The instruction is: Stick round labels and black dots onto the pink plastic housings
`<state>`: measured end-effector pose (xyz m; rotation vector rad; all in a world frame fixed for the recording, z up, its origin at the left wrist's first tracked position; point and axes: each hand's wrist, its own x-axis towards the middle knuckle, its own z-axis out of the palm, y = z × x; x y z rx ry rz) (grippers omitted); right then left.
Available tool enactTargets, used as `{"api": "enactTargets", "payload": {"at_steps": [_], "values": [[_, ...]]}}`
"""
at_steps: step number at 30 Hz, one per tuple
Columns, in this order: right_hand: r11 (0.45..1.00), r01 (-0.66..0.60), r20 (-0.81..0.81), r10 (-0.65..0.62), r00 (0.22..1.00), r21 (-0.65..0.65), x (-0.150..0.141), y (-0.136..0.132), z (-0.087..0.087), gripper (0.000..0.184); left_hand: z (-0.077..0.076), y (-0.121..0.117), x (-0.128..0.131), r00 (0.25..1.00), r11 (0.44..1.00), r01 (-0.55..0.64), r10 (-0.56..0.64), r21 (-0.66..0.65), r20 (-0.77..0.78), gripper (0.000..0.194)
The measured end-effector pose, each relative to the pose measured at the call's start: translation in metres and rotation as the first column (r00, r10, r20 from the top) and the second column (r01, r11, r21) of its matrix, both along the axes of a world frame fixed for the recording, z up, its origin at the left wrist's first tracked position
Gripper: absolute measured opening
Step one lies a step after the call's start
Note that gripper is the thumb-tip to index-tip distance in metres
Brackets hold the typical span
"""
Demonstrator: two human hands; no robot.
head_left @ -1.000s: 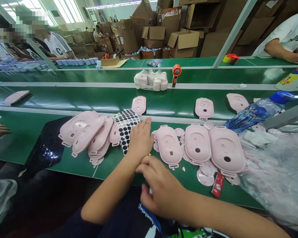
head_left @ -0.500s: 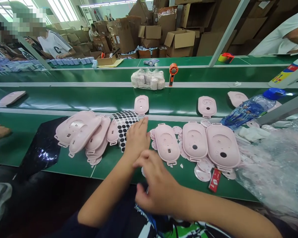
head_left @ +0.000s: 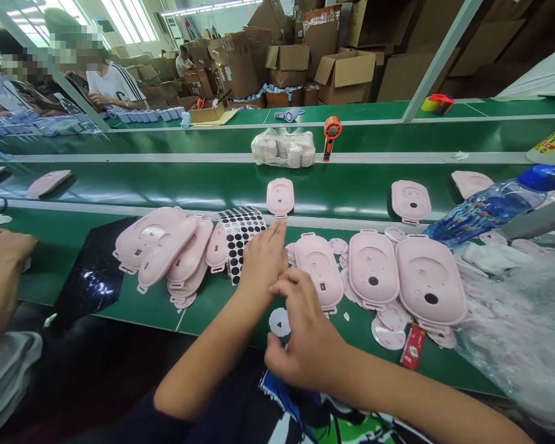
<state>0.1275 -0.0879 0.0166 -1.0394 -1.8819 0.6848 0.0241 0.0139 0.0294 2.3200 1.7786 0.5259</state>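
Note:
My left hand (head_left: 264,256) lies palm down with fingers stretched forward, beside a sheet of black round stickers (head_left: 240,237). Its palm side is hidden. Close to that wrist is my right hand (head_left: 308,339), fingers bent and thumb held apart, with nothing visible between them. A white disc with a small dark triangle (head_left: 279,322) shows on the green table just left of the right thumb and fingers. On the right, a pink oval cover (head_left: 318,268) lies over round pink-and-white discs. Left of the sticker sheet are several stacked pink covers (head_left: 155,243).
More pink covers (head_left: 374,265) and a red packet (head_left: 413,346) lie rightward, near a blue bottle (head_left: 490,200) and clear plastic (head_left: 513,327). Beyond, a green belt (head_left: 203,185) carries covers. A co-worker's hand (head_left: 9,246) and black plastic (head_left: 95,271) are at left.
The view has shifted slightly left. Covers on the belt have moved right. The white disc shows more fully beside my right hand. The co-worker's hand at left has come further into view.

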Motion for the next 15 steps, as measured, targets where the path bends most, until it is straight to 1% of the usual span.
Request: {"api": "enactTargets", "payload": {"at_steps": [2, 3, 4, 6, 7, 8, 9, 11, 12, 13, 14, 15], "values": [[0.997, -0.083, 0.024, 0.083, 0.996, 0.002, 0.002, 0.001, 0.001, 0.059, 0.000, -0.001, 0.001, 1.000, 1.000, -0.006, 0.006, 0.001, -0.004, 0.054], [0.997, -0.079, 0.027, 0.079, 0.997, 0.020, 0.003, 0.001, 0.002, 0.059, 0.001, -0.003, 0.002, 1.000, 1.000, -0.007, 0.007, 0.006, -0.005, 0.054], [0.998, -0.042, 0.019, 0.041, 0.999, 0.040, 0.004, 0.002, 0.003, 0.059, 0.001, -0.005, 0.003, 1.000, 1.000, 0.007, -0.007, 0.018, -0.005, 0.055], [0.997, 0.055, -0.010, -0.054, 0.998, 0.057, 0.008, 0.003, 0.004, 0.061, 0.004, -0.011, 0.004, 0.997, 0.996, 0.072, -0.072, 0.051, 0.000, 0.056], [0.997, 0.055, -0.024, -0.053, 0.998, 0.050, 0.010, 0.002, 0.005, 0.063, 0.005, -0.013, 0.004, 0.995, 0.993, 0.098, -0.099, 0.071, 0.003, 0.056], [0.999, 0.004, -0.034, -0.002, 0.999, 0.040, 0.012, 0.001, 0.006, 0.064, 0.006, -0.013, 0.002, 0.993, 0.990, 0.115, -0.116, 0.086, 0.003, 0.055], [0.996, -0.081, -0.039, 0.083, 0.996, 0.034, 0.015, 0.000, 0.007, 0.062, 0.008, -0.012, -0.001, 0.993, 0.989, 0.118, -0.118, 0.091, -0.002, 0.054], [0.968, -0.247, -0.042, 0.248, 0.968, 0.042, 0.022, -0.001, 0.008, 0.051, 0.010, -0.002, -0.015, 0.998, 0.994, 0.050, -0.047, 0.099, -0.031, 0.052], [0.958, -0.282, -0.049, 0.285, 0.957, 0.053, 0.026, -0.001, 0.008, 0.043, 0.010, 0.005, -0.025, 0.998, 0.994, -0.005, 0.012, 0.106, -0.063, 0.052], [0.961, -0.270, -0.059, 0.274, 0.960, 0.059, 0.031, 0.000, 0.007, 0.037, 0.009, 0.014, -0.037, 0.993, 0.993, -0.055, 0.065, 0.101, -0.103, 0.054], [0.974, -0.217, -0.077, 0.221, 0.972, 0.060, 0.036, 0.001, 0.005, 0.032, 0.007, 0.022, -0.049, 0.982, 0.991, -0.102, 0.115, 0.085, -0.152, 0.059], [0.986, -0.154, -0.096, 0.159, 0.983, 0.056, 0.040, 0.003, 0.002, 0.030, 0.004, 0.030, -0.061, 0.971, 0.992, -0.118, 0.122, 0.035, -0.205, 0.068]]}}
